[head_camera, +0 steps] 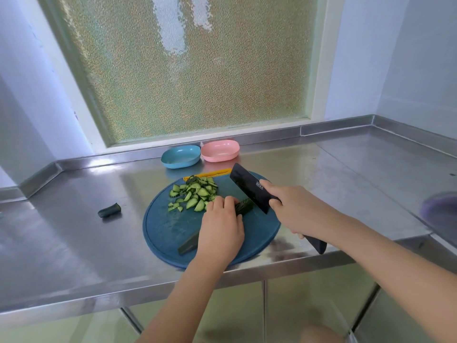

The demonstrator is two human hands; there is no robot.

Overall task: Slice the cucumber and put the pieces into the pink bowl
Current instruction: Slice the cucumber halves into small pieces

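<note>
A dark green cucumber [243, 207] lies across the round blue cutting board [168, 233]. My left hand [221, 226] presses down on its middle, so only both ends show. My right hand [295, 209] grips a black cleaver [248, 186], its blade tilted just above the cucumber's far end. A heap of cut cucumber pieces [195, 193] lies on the board's far side. The pink bowl [220, 150] stands behind the board near the window, nothing visible in it.
A blue bowl [180, 156] sits left of the pink one. A cucumber end piece [109, 210] lies on the steel counter [74, 233] left of the board. A yellow strip [210, 173] pokes out behind the board. A blurred purple object [440, 211] is at far right.
</note>
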